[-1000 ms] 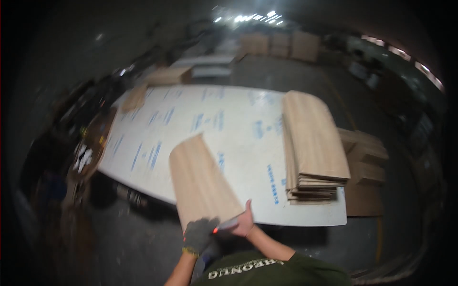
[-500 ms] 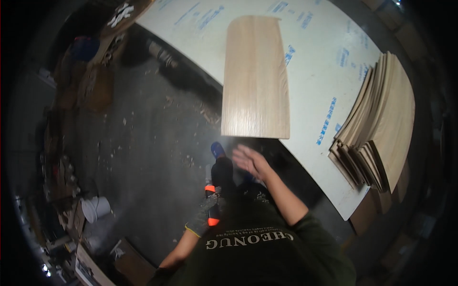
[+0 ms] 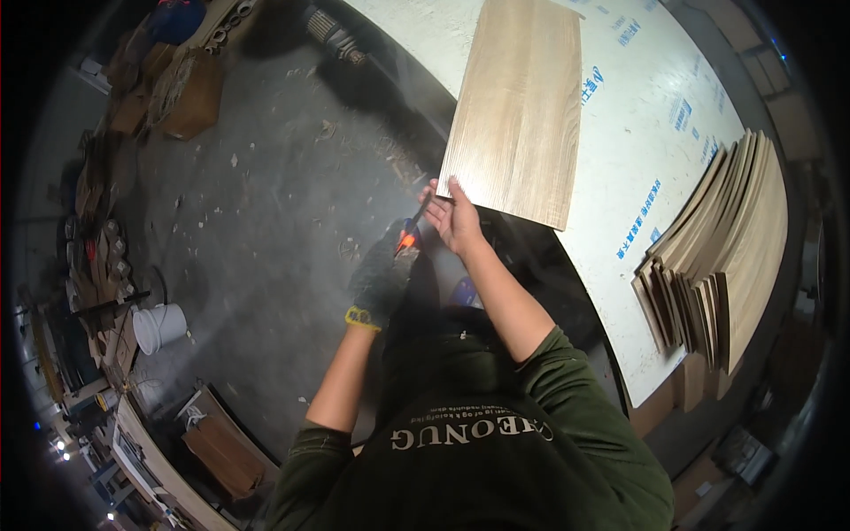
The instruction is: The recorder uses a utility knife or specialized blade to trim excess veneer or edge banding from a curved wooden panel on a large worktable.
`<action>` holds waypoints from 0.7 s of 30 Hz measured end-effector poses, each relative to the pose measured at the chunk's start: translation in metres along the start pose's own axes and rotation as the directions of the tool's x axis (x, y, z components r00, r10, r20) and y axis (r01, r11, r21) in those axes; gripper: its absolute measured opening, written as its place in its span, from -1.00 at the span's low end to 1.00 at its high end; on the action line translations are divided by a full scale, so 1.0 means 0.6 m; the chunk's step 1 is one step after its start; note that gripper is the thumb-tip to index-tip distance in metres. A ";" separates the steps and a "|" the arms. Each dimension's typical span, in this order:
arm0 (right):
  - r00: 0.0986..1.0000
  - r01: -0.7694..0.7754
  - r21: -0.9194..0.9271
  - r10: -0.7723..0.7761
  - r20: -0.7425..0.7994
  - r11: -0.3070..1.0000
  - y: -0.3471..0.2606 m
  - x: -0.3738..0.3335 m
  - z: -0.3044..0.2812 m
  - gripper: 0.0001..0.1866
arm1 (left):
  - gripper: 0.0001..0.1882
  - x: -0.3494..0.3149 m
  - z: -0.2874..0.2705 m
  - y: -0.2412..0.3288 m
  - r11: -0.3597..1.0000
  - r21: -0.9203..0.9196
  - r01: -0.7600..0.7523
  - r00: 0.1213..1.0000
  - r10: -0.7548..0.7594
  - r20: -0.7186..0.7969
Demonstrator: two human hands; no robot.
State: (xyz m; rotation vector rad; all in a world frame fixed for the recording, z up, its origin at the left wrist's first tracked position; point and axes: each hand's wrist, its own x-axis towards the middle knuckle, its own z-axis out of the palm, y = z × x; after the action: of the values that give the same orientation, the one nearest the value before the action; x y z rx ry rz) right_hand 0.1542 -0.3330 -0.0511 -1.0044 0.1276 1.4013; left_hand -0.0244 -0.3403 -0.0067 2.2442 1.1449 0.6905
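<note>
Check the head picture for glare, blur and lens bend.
Head view: sheen on the near-left corner of the wood-grain board, grain lines unblurred; head view: fisheye bows the near edge of the white-topped table; head view: frame corners fall black.

Gripping thin tool [image 3: 405, 241] w/ orange part in gloved L hand [image 3: 382, 276], just off near edge of white table [image 3: 611, 177]. Holding bare R hand [image 3: 459, 223] at near L corner of wood-grain panel [image 3: 518, 115], w/ thumb over it, w/ unclear grip. Seeing panel overhanging same table edge, also stack of similar panels [image 3: 748, 239] nr table's R corner. Noting blue print [image 3: 639, 226] on tabletop, plus white bucket [image 3: 161, 327] at L edge of grey floor [image 3: 266, 212].
</note>
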 end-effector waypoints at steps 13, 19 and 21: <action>0.981 0.001 0.011 -0.003 0.193 1.000 -0.016 -0.012 -0.031 -0.17 | -0.52 0.042 0.059 -0.024 0.922 0.386 0.022 0.980 -0.095 0.173; 0.984 0.007 0.014 -0.010 0.176 1.000 -0.018 -0.012 -0.036 -0.22 | -0.52 0.058 0.041 0.011 0.892 0.443 0.094 0.914 -0.254 0.317; 0.985 0.007 0.007 -0.008 0.175 1.000 -0.018 -0.015 -0.031 -0.22 | -0.52 0.057 0.040 0.008 0.886 0.450 0.111 0.897 -0.285 0.339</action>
State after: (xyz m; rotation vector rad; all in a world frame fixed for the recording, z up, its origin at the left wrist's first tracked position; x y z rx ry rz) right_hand 0.1702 -0.3501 -0.0512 -0.8713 -0.0012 1.4747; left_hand 0.0111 -0.3194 -0.0144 2.4019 1.3828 -0.1221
